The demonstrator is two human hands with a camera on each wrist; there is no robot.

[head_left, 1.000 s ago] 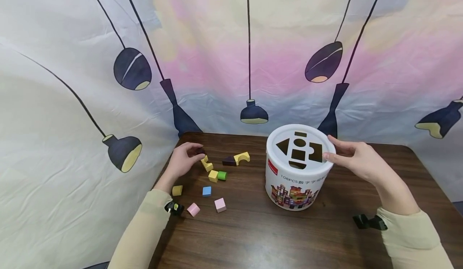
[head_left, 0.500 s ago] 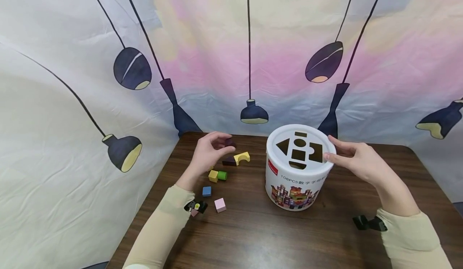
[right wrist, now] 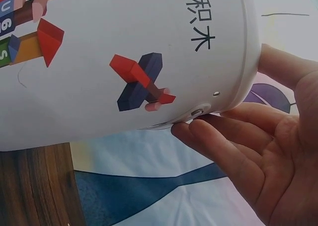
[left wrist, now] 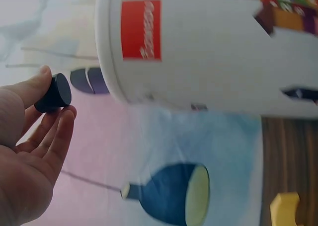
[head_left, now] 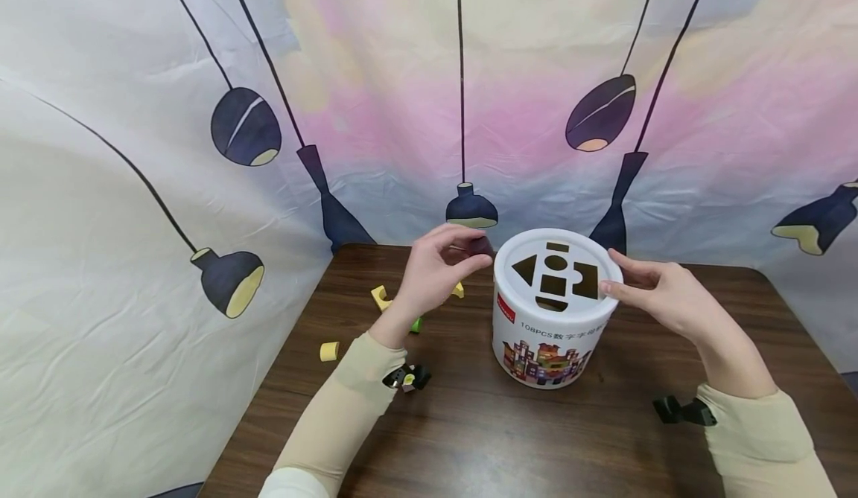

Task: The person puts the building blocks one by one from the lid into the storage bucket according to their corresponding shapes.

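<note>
Currently my left hand (head_left: 439, 275) pinches a dark round block (left wrist: 53, 93) between thumb and fingertips, held in the air at about 9 o'clock of the bucket (head_left: 551, 334), level with its lid (head_left: 556, 275) and not yet over any opening. My right hand (head_left: 660, 297) rests at 3 o'clock, its fingers loosely extended against the lid rim, steadying it. Judged from this, the step is part done: the block is lifted and brought beside the bucket, and what remains is alignment with the round hole (head_left: 555, 263) and release. Several blocks are left on the table (head_left: 509, 438), including a yellow one (head_left: 328, 351) at about 9 o'clock. Legible markings: "108PCS" followed by Chinese characters on the wall; a red label (left wrist: 141, 30) whose text is unreadable.
</note>
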